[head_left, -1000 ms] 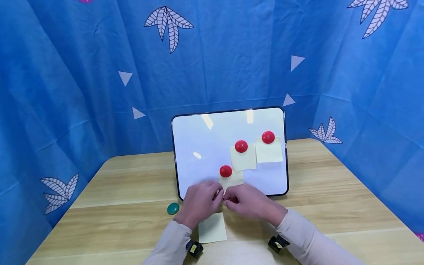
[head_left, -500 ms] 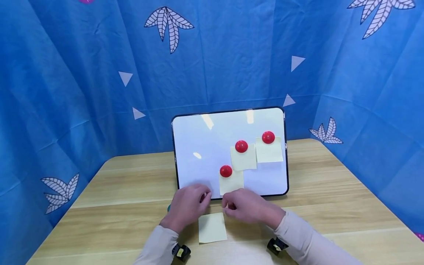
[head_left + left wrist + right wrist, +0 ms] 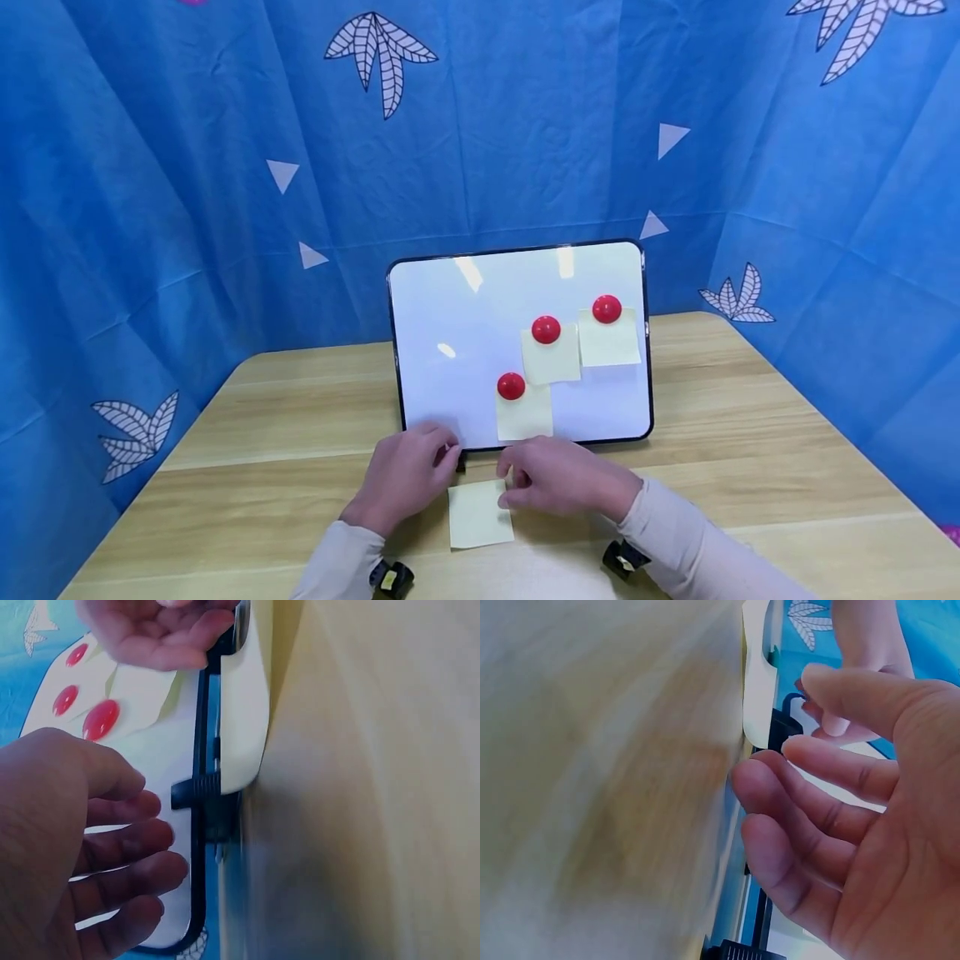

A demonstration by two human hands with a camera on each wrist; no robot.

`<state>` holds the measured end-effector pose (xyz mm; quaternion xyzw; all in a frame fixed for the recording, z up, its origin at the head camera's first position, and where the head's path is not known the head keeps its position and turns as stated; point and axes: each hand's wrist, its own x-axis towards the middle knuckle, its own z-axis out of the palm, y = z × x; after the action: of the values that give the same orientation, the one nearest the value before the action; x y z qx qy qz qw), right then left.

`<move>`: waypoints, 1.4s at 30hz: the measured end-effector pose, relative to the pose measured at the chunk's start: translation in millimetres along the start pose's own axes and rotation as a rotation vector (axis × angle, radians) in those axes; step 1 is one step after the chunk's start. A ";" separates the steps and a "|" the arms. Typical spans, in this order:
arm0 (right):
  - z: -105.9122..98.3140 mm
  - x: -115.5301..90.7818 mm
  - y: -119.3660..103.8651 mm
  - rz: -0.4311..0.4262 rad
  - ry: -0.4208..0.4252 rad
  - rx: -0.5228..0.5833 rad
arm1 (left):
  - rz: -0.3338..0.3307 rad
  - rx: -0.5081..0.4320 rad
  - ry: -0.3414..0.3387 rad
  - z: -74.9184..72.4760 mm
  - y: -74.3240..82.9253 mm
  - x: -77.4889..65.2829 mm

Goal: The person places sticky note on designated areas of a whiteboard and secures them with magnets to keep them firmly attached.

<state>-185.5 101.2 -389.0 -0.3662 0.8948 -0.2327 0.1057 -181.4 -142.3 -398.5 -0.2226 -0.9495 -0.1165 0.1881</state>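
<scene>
My left hand (image 3: 408,477) hovers low in front of the whiteboard's (image 3: 450,308) lower left corner, fingers loosely bent and holding nothing. Beside the loose pale yellow sticky note (image 3: 478,518) on the table is my right hand (image 3: 562,477), its thumb and finger apart at the note's right edge; touching or not, I cannot tell. In the left wrist view the sticky note (image 3: 246,724) curls up off the wood. Three red round magnets, low (image 3: 511,386), middle (image 3: 546,330) and high (image 3: 607,309), each sit over a sticky note on the board.
The whiteboard leans on black clip feet (image 3: 206,791) on the wooden table (image 3: 300,417). Behind it hangs a blue patterned curtain (image 3: 525,167). A black wrist camera (image 3: 392,578) is strapped on the left arm, another (image 3: 625,559) on the right.
Both hands have come away from the lowest note on the board. The left moved left and down, covering the green magnet from the head view; the right moved down to the table note.
</scene>
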 end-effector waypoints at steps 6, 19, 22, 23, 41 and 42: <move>0.5 -1.0 -1.8 -0.005 -0.008 -0.009 | -0.065 -0.040 -0.011 -5.5 -17.0 -4.2; 4.8 -3.8 -2.2 0.014 -0.005 -0.067 | -0.167 -0.119 -0.108 -8.3 -40.4 -12.4; 4.8 -4.6 -2.7 0.012 0.002 -0.073 | -0.179 -0.134 -0.132 -10.7 -45.4 -13.5; 4.6 -4.7 -2.8 0.011 0.004 -0.075 | -0.184 -0.141 -0.139 -12.0 -47.3 -14.1; 3.5 -6.1 0.1 -0.062 0.005 -0.104 | -0.275 -0.218 -0.246 -18.1 -70.1 -21.6; 3.4 -5.7 0.0 -0.055 0.004 -0.102 | -0.279 -0.217 -0.246 -17.8 -70.5 -21.8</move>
<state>-180.2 104.1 -391.9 -0.3950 0.8953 -0.1901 0.0787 -190.8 -217.5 -401.1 -0.1203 -0.9688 -0.2149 0.0280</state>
